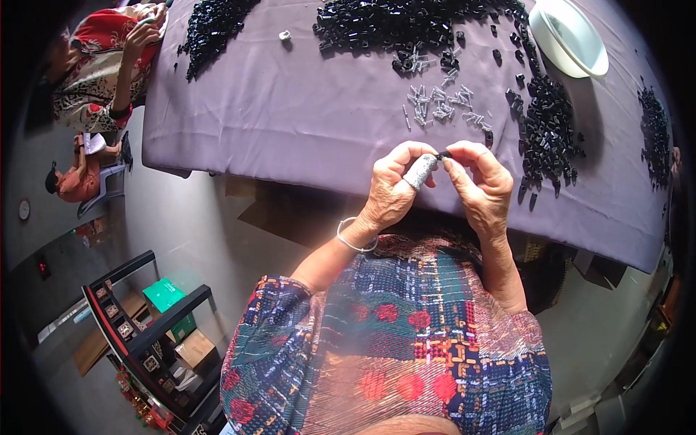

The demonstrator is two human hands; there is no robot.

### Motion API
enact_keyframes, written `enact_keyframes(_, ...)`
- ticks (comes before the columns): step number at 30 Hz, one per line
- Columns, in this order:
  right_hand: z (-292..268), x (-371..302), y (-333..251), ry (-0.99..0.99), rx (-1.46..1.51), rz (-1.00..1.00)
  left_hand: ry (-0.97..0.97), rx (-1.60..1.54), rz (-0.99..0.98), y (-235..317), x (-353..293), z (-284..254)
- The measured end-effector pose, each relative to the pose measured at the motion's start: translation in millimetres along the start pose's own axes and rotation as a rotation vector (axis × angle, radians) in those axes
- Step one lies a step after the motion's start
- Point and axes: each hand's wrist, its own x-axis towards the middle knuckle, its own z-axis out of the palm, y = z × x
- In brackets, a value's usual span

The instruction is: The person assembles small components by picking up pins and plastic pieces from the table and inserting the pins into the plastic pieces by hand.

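Observation:
My left hand (pixel 388 190) and my right hand (pixel 484 187) meet at the near edge of the table, fingertips close together. Both pinch a small black plastic piece (pixel 441 156), which the fingers partly cover. Grey, speckled wrapping (pixel 419 172) sits around my left thumb. Just beyond the hands lie loose, thin silvery pins (pixel 441 106), scattered in a patch. A large heap of small black parts (pixel 388 27) spreads behind them. Another heap of black parts (pixel 545 134) is to the right of my right hand.
A purple-grey cloth (pixel 239 109) covers the table. At the back right stands a pale plastic basin (pixel 596 64). More black parts (pixel 210 32) lie at the far left, near a small white piece (pixel 285 35). One person (pixel 109 72) is at the table's left side; another (pixel 80 174) sits beyond.

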Motion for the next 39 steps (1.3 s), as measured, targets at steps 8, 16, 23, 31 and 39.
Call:
enact_keyframes(8, 0.6, 0.8, -6.1, 0.032, 0.244, 0.224, 0.027, 0.034, -0.04, 3.7, -0.9, 0.6)
enact_keyframes(16, 1.5, 1.3, -4.4, 0.046, 0.174, 0.182, 0.05, 0.075, -0.039, 2.4, 0.1, 3.1)
enact_keyframes(23, 2.9, 1.7, -2.7, 0.065, 0.228, 0.23, 0.081, 0.092, -0.037, 4.2, 0.1, 6.3)
enact_keyframes(31, -0.3, 1.0, -3.9, 0.038, 0.185, 0.273, 0.085, 0.07, -0.073, 3.4, -0.3, 5.3)
enact_keyframes(39, 1.7, -1.0, 0.2, 0.048, 0.147, 0.241, 0.099, 0.09, -0.09, 2.4, -0.4, 8.5)
